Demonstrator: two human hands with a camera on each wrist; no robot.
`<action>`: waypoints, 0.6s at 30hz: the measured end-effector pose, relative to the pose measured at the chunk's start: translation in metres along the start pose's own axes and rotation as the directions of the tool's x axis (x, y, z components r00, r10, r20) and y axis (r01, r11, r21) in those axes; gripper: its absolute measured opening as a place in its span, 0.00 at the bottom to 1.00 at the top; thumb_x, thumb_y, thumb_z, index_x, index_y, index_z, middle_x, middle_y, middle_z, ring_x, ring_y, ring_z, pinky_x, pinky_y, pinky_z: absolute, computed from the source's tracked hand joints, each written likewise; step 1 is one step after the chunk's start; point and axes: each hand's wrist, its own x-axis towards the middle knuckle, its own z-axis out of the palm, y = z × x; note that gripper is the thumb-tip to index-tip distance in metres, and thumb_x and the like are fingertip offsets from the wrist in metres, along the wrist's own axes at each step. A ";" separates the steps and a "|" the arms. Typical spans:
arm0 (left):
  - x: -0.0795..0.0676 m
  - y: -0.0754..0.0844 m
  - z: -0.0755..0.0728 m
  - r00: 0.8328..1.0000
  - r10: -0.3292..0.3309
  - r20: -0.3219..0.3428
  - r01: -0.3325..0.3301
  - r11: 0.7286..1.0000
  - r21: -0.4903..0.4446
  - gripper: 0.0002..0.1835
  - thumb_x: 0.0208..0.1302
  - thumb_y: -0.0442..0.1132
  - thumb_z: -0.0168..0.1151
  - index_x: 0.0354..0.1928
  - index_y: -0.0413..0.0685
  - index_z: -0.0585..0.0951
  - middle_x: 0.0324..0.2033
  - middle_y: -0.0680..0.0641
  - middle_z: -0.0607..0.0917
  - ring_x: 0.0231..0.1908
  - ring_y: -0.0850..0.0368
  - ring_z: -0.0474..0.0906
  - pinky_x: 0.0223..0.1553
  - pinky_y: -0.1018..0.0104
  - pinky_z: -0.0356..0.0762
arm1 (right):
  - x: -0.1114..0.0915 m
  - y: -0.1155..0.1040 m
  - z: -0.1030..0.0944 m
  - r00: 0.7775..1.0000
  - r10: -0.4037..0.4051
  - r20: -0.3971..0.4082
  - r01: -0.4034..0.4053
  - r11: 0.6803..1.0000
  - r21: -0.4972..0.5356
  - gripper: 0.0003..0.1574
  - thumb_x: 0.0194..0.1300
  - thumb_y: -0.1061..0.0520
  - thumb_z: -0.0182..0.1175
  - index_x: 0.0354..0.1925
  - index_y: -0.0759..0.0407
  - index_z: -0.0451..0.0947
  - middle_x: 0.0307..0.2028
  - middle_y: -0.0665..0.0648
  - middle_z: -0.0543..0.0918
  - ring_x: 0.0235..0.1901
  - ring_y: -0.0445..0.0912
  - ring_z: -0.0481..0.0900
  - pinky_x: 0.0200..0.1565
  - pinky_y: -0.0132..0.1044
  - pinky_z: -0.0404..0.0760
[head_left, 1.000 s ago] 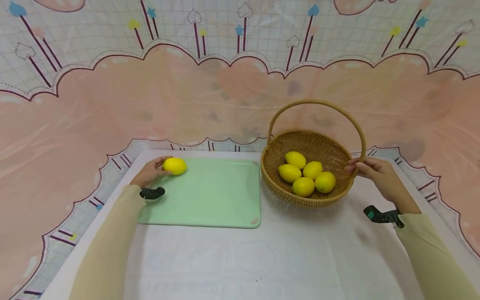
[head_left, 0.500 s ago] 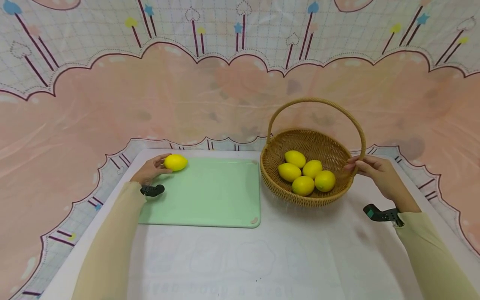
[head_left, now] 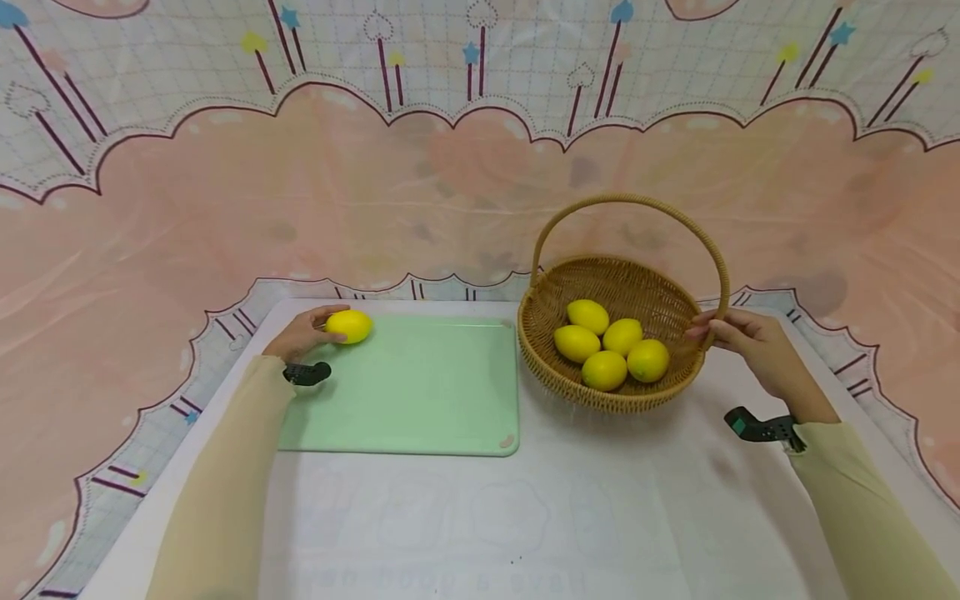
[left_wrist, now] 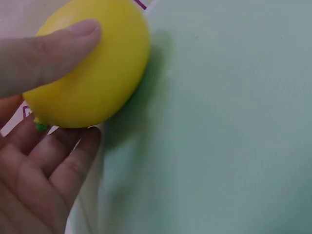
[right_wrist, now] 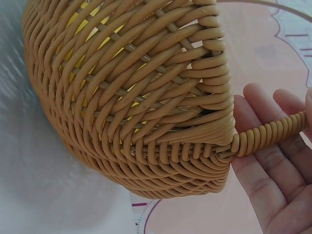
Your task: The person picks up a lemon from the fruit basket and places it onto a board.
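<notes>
"Since we're starting over on the left, what have the fingers point(left_wrist: 75, 165) of that left hand point(head_left: 303, 331) got?"

"A lemon point(head_left: 350, 327), held snug against the thumb point(left_wrist: 53, 56)! It's at three o'clock from the palm, up by the ten o'clock corner of the green board point(head_left: 427, 383). Touching the board? Can't tell."

"And its long axis?"

"Nine to three, near enough, so one end faces across the board towards the basket point(head_left: 611, 404)! The wrist view has the green nub point(left_wrist: 42, 126) on the palm side."

"Nearer hand?"

"Left, no contest, it's the one holding it!"

"Going right: basket at three o'clock from the lemon, just beside the board on the bench point(head_left: 420, 517), five more lemons point(head_left: 622, 337) inside. Right hand point(head_left: 757, 346)?"

"Out at the basket's three o'clock, fingers and thumb gripping the foot of the handle point(head_left: 630, 199), well apart from the left hand's lemon!"
</notes>
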 end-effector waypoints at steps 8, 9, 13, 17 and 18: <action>0.000 0.006 -0.002 0.998 0.024 0.055 -0.026 0.999 0.041 0.39 0.62 0.28 0.59 0.72 0.39 0.52 0.71 0.34 0.54 0.67 0.38 0.55 0.51 0.80 0.68 | 0.002 0.000 0.000 1.000 0.004 -0.009 -0.004 1.000 -0.006 0.14 0.72 0.63 0.45 0.46 0.69 0.76 0.35 0.39 0.86 0.39 0.30 0.82 0.43 0.18 0.78; 0.000 0.006 -0.002 0.999 0.020 0.050 -0.022 0.999 0.040 0.39 0.62 0.28 0.59 0.72 0.39 0.52 0.71 0.34 0.54 0.67 0.38 0.54 0.55 0.76 0.69 | 0.002 0.000 0.000 1.000 0.005 -0.010 -0.005 1.000 -0.011 0.14 0.72 0.63 0.45 0.46 0.69 0.76 0.35 0.39 0.86 0.39 0.29 0.82 0.43 0.18 0.78; 0.000 0.005 -0.001 0.999 0.016 0.032 -0.017 0.999 0.034 0.39 0.62 0.29 0.59 0.72 0.40 0.52 0.71 0.34 0.54 0.68 0.39 0.54 0.65 0.60 0.64 | 0.002 -0.001 0.000 1.000 0.008 -0.006 -0.008 1.000 -0.014 0.15 0.72 0.63 0.45 0.46 0.72 0.75 0.34 0.39 0.86 0.40 0.29 0.82 0.43 0.18 0.78; 0.002 0.003 -0.001 1.000 0.021 0.002 -0.021 0.999 0.027 0.39 0.62 0.28 0.59 0.72 0.39 0.52 0.71 0.34 0.54 0.68 0.38 0.54 0.62 0.65 0.68 | 0.002 0.000 0.000 1.000 0.011 -0.005 -0.011 1.000 -0.001 0.15 0.72 0.63 0.45 0.46 0.72 0.75 0.35 0.39 0.86 0.40 0.29 0.82 0.43 0.18 0.78; 0.003 0.003 -0.001 1.000 0.018 -0.010 -0.018 1.000 0.019 0.39 0.61 0.28 0.59 0.72 0.39 0.53 0.71 0.35 0.54 0.69 0.38 0.53 0.63 0.64 0.68 | 0.002 0.000 0.000 1.000 0.011 -0.005 -0.011 1.000 0.003 0.15 0.72 0.63 0.45 0.46 0.72 0.75 0.35 0.39 0.86 0.40 0.29 0.82 0.43 0.18 0.78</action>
